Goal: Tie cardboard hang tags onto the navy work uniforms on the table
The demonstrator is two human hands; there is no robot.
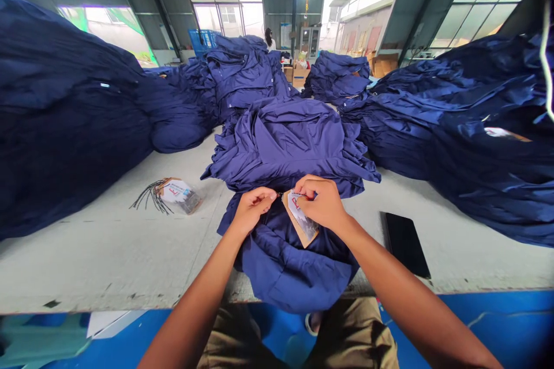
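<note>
My left hand (253, 210) pinches a thin cord (280, 194) at the top of a cardboard hang tag (300, 219). My right hand (320, 203) grips the tag's upper end, and its fingers hide part of the printed face. Both hands rest over a folded navy work garment (281, 147), and the tag's lower end lies on the cloth. To the left of my hands, a bundle of black cords (151, 195) lies on the table beside a clear packet of printed tags (179, 196).
A pale work table (86, 259) runs across the view, with large navy garment piles on the left (64, 115) and right (476, 144). A black tablet (405, 245) lies at my right. Farther back are a person (269, 40), a blue crate (202, 40) and cardboard boxes (301, 76).
</note>
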